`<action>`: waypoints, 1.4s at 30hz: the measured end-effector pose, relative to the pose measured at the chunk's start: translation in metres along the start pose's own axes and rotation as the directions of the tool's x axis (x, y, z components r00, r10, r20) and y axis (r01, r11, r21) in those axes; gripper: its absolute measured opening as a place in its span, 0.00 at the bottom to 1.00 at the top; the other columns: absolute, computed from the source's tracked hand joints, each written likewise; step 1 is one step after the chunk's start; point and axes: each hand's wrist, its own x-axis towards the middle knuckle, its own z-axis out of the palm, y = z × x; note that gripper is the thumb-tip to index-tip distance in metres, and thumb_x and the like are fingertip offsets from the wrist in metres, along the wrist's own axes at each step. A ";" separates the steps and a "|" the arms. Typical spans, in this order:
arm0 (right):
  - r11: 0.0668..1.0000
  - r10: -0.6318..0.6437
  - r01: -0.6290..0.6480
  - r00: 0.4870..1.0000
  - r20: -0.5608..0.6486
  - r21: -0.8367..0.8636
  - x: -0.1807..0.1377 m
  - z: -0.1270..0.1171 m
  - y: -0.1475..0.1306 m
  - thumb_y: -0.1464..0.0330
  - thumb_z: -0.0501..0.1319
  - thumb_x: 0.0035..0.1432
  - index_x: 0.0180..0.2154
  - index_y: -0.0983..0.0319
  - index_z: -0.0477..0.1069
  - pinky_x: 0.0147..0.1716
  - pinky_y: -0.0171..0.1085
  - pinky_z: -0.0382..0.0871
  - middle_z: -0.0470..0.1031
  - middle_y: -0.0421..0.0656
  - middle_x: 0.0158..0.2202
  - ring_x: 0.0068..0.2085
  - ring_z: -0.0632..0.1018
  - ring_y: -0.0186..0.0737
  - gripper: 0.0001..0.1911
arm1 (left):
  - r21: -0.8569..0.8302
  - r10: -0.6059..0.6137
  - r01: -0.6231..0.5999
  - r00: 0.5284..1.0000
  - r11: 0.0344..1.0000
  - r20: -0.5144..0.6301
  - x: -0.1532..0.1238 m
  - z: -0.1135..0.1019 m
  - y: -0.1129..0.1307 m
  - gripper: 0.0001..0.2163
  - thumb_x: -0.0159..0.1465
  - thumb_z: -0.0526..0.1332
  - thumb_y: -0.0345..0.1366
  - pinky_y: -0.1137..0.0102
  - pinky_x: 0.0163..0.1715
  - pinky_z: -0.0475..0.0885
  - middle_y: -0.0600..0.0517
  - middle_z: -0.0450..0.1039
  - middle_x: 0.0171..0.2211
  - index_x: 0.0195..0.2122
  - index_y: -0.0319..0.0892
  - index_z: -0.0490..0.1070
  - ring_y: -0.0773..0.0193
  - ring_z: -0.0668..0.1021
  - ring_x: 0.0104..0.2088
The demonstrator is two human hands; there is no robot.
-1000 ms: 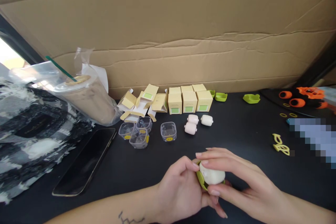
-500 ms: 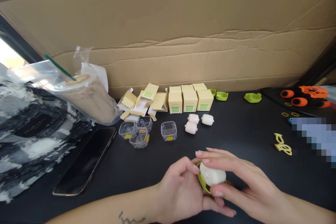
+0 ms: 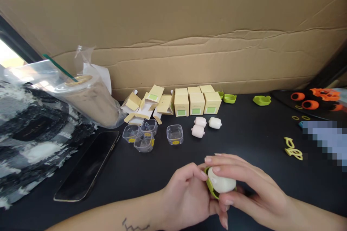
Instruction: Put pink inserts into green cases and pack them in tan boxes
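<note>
Close together, your left hand (image 3: 187, 195) grips a green shell (image 3: 210, 186) and your right hand (image 3: 251, 186) grips the white rounded piece (image 3: 223, 181) set against it, over the near part of the black tabletop (image 3: 135, 177). Your grip hides much of both, so their seating can't be told. Pixelation blots out a bluish thing (image 3: 324, 137) at the right edge; a creased cardboard panel (image 3: 189, 14) stands behind.

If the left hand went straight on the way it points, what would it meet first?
Most likely the right hand, facing the left hand across the white piece and green shell held between them; one camera view leaves exact depth unclear.
</note>
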 end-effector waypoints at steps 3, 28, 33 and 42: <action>1.000 -0.018 0.018 1.000 -0.002 0.018 -0.002 0.001 0.001 0.66 0.57 0.66 0.55 0.59 0.61 0.57 0.40 0.67 0.78 0.48 0.49 0.55 0.74 0.40 0.17 | 0.003 -0.005 0.005 1.000 1.000 0.001 -0.001 0.001 0.000 0.15 0.55 0.50 0.34 0.68 0.27 0.66 0.45 0.70 0.30 0.38 0.33 0.71 0.63 0.72 0.28; 0.997 0.051 -0.051 0.999 -0.007 0.049 0.010 0.011 -0.016 0.84 0.56 0.46 0.45 0.57 0.67 0.37 0.35 0.75 0.74 0.44 0.40 0.39 0.77 0.38 0.24 | 0.076 -0.101 0.110 0.988 0.991 -0.113 0.003 -0.005 -0.005 0.07 0.49 0.53 0.37 0.68 0.27 0.54 0.52 0.65 0.21 0.26 0.39 0.66 0.65 0.66 0.24; 0.999 0.030 -0.029 0.999 0.018 -0.037 0.012 0.008 -0.018 0.82 0.55 0.50 0.43 0.59 0.68 0.36 0.35 0.74 0.75 0.45 0.39 0.39 0.76 0.38 0.20 | 0.059 -0.114 0.124 0.982 0.990 -0.151 0.003 -0.003 -0.005 0.06 0.48 0.53 0.36 0.69 0.27 0.54 0.53 0.65 0.19 0.23 0.39 0.66 0.66 0.66 0.23; 0.987 0.138 -0.135 0.990 0.030 -0.087 0.012 0.007 -0.025 0.82 0.54 0.48 0.36 0.57 0.68 0.27 0.31 0.71 0.72 0.43 0.36 0.33 0.75 0.36 0.17 | 0.033 -0.117 0.122 0.985 0.992 -0.125 0.005 0.000 -0.003 0.07 0.47 0.52 0.33 0.68 0.25 0.55 0.53 0.64 0.20 0.26 0.40 0.66 0.64 0.67 0.23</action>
